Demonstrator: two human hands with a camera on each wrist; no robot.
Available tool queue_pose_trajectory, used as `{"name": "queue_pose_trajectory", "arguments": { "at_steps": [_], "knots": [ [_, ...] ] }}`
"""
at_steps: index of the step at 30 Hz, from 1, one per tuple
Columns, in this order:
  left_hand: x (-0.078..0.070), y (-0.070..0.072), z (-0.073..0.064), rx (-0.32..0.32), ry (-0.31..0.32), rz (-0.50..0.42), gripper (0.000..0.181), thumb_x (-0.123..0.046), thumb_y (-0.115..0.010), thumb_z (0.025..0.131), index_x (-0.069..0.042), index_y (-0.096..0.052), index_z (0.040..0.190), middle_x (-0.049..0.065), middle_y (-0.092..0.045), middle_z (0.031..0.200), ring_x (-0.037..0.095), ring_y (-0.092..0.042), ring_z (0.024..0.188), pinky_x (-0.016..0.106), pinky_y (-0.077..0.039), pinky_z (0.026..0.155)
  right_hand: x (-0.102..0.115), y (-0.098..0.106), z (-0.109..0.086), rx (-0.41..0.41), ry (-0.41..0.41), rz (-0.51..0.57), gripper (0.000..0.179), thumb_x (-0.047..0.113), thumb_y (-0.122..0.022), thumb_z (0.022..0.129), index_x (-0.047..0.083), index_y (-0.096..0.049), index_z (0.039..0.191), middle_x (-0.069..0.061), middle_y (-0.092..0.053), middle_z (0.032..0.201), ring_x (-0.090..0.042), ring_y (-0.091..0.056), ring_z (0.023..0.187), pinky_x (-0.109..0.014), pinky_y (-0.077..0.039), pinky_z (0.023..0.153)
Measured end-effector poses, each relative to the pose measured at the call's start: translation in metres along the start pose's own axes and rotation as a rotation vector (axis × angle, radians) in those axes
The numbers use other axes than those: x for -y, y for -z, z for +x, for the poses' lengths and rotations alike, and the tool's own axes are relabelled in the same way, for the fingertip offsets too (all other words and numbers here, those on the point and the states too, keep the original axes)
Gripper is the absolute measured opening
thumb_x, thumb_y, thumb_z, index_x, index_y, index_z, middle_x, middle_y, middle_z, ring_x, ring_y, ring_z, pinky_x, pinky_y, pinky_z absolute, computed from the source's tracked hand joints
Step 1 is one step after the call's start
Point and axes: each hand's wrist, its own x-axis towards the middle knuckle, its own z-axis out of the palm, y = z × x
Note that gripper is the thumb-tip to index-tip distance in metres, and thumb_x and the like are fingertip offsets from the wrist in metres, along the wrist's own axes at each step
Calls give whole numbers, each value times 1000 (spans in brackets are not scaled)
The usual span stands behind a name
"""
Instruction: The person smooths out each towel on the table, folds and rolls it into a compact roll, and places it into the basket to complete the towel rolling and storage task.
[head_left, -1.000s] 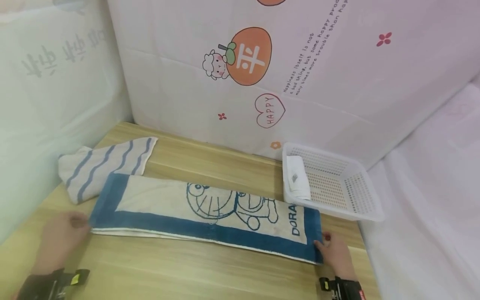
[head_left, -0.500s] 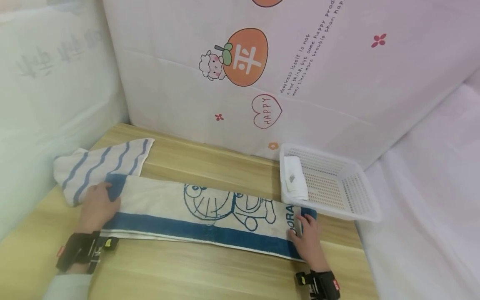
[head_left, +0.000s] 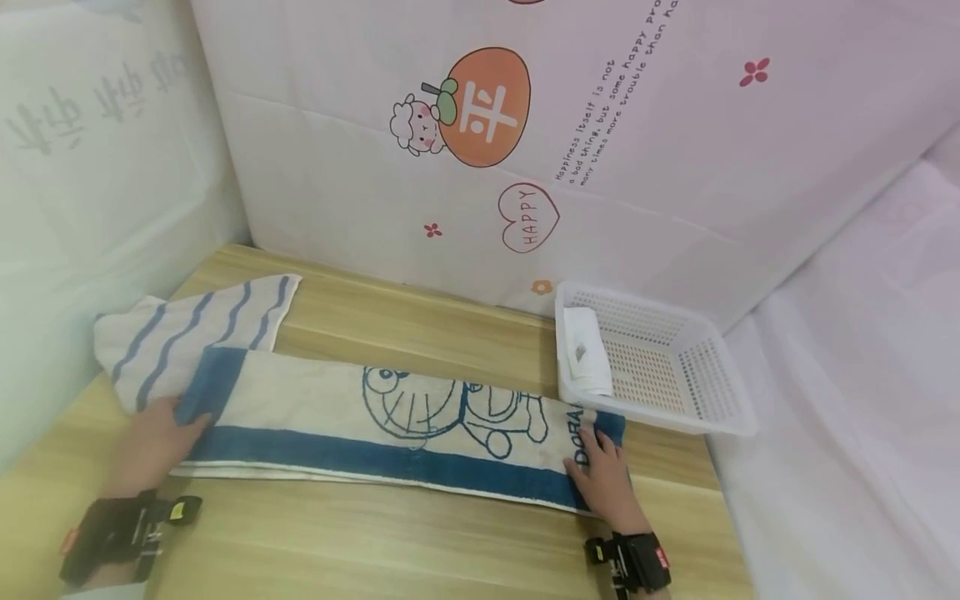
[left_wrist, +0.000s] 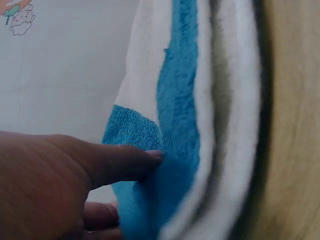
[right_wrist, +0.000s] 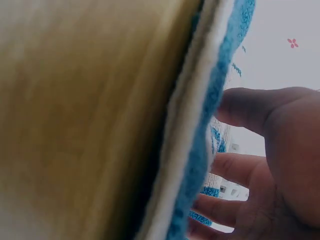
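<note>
A towel [head_left: 300, 387], cream with a blue border and a blue cartoon outline, lies folded into a long strip across the table. My left hand [head_left: 153, 446] is at its left end, thumb stretched over the blue corner. In the left wrist view that thumb [left_wrist: 125, 162] touches the blue towel [left_wrist: 180, 90], with other fingers partly hidden behind the edge. My right hand [head_left: 607, 479] rests on the right end with fingers spread, beside the printed letters. Stacked layers of the towel edge [right_wrist: 212, 85] show in the right wrist view, the thumb and fingers reaching over them.
Behind the towel's left end lies a white cloth with blue stripes [head_left: 198, 321], overlapped by it in this view. A white plastic basket [head_left: 663, 419] stands at the back right, close to the towel, holding a folded white cloth [head_left: 587, 354]. Printed white sheeting [head_left: 337, 192] encloses the table.
My left hand moved from the front left corner onto the towel's left end, then slid back outward. My right hand left the front right corner and moved up onto the towel's right end.
</note>
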Motion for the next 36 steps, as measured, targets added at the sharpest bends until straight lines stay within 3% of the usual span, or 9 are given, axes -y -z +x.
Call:
{"name": "queue_pose_trajectory", "arguments": {
  "at_steps": [8, 13, 16, 20, 22, 24, 26, 30, 36],
  "knots": [
    [-7, 22, 5, -162, -42, -32, 53, -21, -51, 104, 27, -45, 123, 51, -49, 117, 66, -52, 99, 69, -46, 78, 15, -7, 4, 34, -14, -53, 60, 25, -66, 98, -7, -47, 146, -41, -39, 147, -61, -39, 132, -70, -35, 105],
    [-25, 41, 12, -358, -95, -106, 44, -13, -53, 101, 27, -51, 118, 51, -54, 112, 67, -54, 97, 71, -45, 79, 33, -17, 10, 56, -13, -58, 62, 29, -65, 99, -4, -47, 147, -39, -39, 149, -59, -38, 132, -69, -37, 105],
    [-44, 51, 16, -495, -126, -184, 39, -9, -57, 100, 25, -56, 119, 48, -55, 116, 65, -52, 106, 71, -41, 90, 45, -21, 14, 55, -2, -53, 61, 30, -65, 99, -5, -49, 146, -38, -40, 148, -58, -39, 131, -67, -38, 105],
    [-70, 61, 21, -629, -152, -250, 32, -10, -61, 98, 18, -64, 115, 41, -63, 113, 59, -58, 105, 55, -45, 90, 62, -23, 19, 83, -5, -50, 61, 31, -64, 99, -3, -48, 147, -37, -40, 148, -56, -38, 132, -64, -38, 106],
    [-82, 64, 24, -677, -162, -273, 31, -12, -64, 98, 14, -67, 113, 38, -67, 110, 56, -62, 101, 37, -45, 87, 70, -23, 22, 106, -8, -53, 62, 33, -63, 99, -3, -48, 147, -37, -40, 149, -55, -38, 133, -63, -38, 107],
    [-93, 66, 25, -703, -148, -301, 31, -17, -65, 98, 9, -70, 114, 32, -69, 111, 43, -67, 102, 22, -41, 85, 78, -21, 25, 125, -6, -57, 62, 33, -64, 99, -4, -48, 147, -37, -41, 148, -55, -38, 133, -63, -38, 107],
    [-103, 66, 27, -732, -159, -348, 29, -18, -67, 97, 5, -71, 115, 27, -71, 114, 17, -70, 102, 12, -37, 84, 85, -20, 27, 142, -3, -51, 63, 32, -64, 98, -5, -48, 146, -37, -42, 147, -56, -38, 132, -64, -38, 106],
    [-124, 66, 29, -782, -227, -458, 23, -13, -69, 96, 2, -73, 112, 22, -73, 115, -20, -51, 93, 7, -40, 86, 96, -20, 31, 167, -11, -27, 64, 32, -65, 98, -6, -48, 146, -38, -40, 147, -57, -38, 132, -65, -38, 106],
    [-155, 63, 33, -830, -400, -536, 17, -2, -70, 93, 5, -73, 108, 23, -74, 109, -17, -57, 95, 8, -43, 88, 113, -28, 36, 171, 7, -18, 64, 35, -65, 98, -7, -49, 144, -39, -41, 146, -57, -36, 133, -66, -33, 110]
  ]
}}
